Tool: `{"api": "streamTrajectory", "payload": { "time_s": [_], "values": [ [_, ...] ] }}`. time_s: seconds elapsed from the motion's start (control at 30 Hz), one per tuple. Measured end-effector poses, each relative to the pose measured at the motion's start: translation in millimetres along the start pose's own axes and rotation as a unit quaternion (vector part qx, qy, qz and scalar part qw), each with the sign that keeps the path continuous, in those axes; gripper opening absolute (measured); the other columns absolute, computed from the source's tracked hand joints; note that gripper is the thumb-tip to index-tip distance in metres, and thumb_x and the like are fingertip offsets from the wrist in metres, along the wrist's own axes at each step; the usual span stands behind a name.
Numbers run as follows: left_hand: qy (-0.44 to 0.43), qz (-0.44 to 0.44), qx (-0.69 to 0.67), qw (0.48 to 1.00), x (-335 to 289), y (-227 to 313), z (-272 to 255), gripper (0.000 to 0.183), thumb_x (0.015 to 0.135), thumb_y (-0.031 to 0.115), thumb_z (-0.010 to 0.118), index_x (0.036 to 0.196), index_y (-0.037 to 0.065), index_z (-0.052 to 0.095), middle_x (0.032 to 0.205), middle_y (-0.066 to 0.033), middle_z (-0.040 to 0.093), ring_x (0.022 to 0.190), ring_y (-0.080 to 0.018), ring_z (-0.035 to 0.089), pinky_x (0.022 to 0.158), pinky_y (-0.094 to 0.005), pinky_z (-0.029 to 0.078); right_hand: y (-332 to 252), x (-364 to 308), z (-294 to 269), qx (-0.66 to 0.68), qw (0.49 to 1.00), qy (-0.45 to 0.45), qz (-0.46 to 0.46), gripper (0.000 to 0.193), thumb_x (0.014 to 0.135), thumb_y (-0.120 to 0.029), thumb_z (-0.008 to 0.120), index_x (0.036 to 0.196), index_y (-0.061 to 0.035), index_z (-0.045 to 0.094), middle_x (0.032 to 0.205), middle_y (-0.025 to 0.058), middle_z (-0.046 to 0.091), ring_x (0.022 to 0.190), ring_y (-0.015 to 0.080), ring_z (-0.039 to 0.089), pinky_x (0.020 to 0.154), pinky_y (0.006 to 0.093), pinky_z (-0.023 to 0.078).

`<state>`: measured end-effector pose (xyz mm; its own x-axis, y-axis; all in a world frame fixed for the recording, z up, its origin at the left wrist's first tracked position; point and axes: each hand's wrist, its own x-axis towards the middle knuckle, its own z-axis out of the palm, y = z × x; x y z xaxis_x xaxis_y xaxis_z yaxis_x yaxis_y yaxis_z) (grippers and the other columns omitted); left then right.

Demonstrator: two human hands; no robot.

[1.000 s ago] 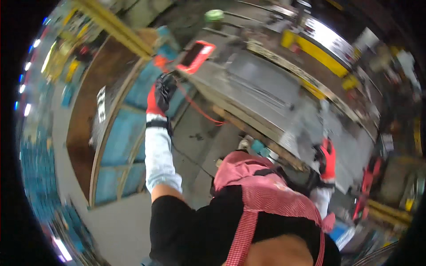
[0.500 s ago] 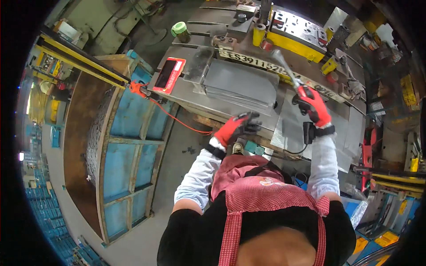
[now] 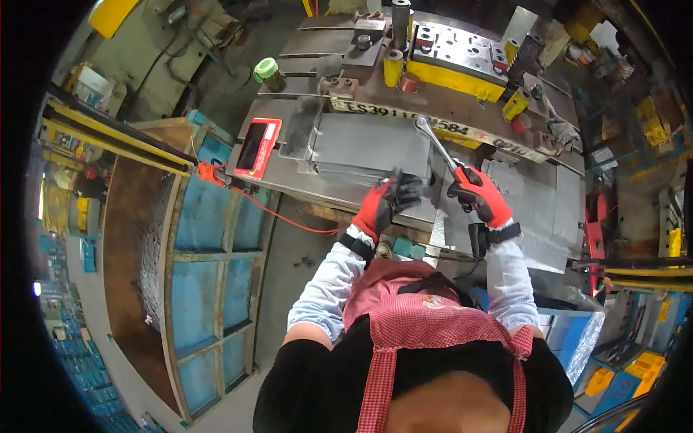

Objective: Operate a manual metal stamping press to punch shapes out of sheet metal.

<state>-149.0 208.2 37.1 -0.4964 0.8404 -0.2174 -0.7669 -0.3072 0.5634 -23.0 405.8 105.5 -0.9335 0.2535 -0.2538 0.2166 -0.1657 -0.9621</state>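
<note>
My right hand, in a red and black glove, is closed around a long-handled silver tool with a rounded head. Its exact kind is unclear. The tool's head lies over the right part of a stack of flat grey metal sheets. My left hand, gloved alike, is at the near edge of that stack with its fingers stretched out and somewhat blurred. It holds nothing, and whether it touches the sheets I cannot tell. Right of the stack, beneath my right hand, lie more flat metal sheets.
Behind the stack runs a marked metal bar, with a yellow-sided die block beyond. A red-framed dark panel and a green-lidded jar are at the left. A blue-sided bin stands beside the table, with an orange cable between.
My right hand has moved left with the silver tool, whose head came down over the stack. My left hand has risen slightly toward the sheets. The whole view has shifted a little.
</note>
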Motion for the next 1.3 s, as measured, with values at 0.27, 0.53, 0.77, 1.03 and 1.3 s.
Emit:
{"api": "streamTrajectory", "payload": {
  "time_s": [0.27,0.53,0.77,1.03,1.3],
  "values": [
    [0.167,0.030,0.075,0.983,-2,28,15,0.028,0.086,0.038,0.049,0.089,0.012,0.059,0.063,0.0010,0.056,0.047,-0.0080,0.047,0.040,-0.0207,0.034,-47,-44,8,-0.070,0.997,0.000,0.028,0.062,0.072,-0.010,0.062,0.129,-0.0067,0.037,0.074,-0.0014,0.050,0.054,0.0066,0.044,0.047,0.0213,0.037],
    [-0.040,0.487,0.730,0.477,37,67,70,0.026,0.081,0.017,0.054,0.104,0.006,0.059,0.097,-0.0102,0.063,0.091,-0.0234,0.059,0.084,-0.0363,0.040,-25,-115,-16,0.050,0.997,0.053,-0.036,0.068,0.068,-0.009,0.059,0.131,-0.0041,0.033,0.079,0.0048,0.056,0.063,0.0083,0.049,0.055,0.0204,0.039],
    [-0.221,0.221,0.438,0.843,194,92,86,0.017,0.084,0.015,0.050,0.091,0.001,0.058,0.083,-0.0034,0.059,0.074,-0.0100,0.053,0.068,-0.0245,0.043,-39,-90,-7,0.118,0.981,0.151,-0.041,0.051,0.076,-0.010,0.058,0.124,-0.0049,0.041,0.074,0.0026,0.054,0.050,0.0061,0.043,0.043,0.0199,0.035],
    [-0.104,0.192,0.413,0.884,222,94,54,0.031,0.087,0.027,0.047,0.107,0.004,0.053,0.092,-0.0051,0.058,0.076,-0.0130,0.056,0.065,-0.0277,0.047,-46,-58,-20,0.126,0.985,0.117,0.005,0.039,0.079,-0.018,0.059,0.113,-0.0054,0.047,0.073,0.0005,0.055,0.050,0.0050,0.044,0.043,0.0203,0.034],
    [-0.142,0.004,-0.031,0.989,137,30,81,0.040,0.090,0.034,0.039,0.100,-0.003,0.053,0.088,-0.0200,0.062,0.076,-0.0283,0.062,0.065,-0.0373,0.052,-47,-57,-20,0.113,0.986,0.121,-0.008,0.020,0.081,-0.018,0.056,0.096,-0.0060,0.052,0.065,-0.0027,0.047,0.047,0.0031,0.040,0.041,0.0185,0.029]
  ]
}}
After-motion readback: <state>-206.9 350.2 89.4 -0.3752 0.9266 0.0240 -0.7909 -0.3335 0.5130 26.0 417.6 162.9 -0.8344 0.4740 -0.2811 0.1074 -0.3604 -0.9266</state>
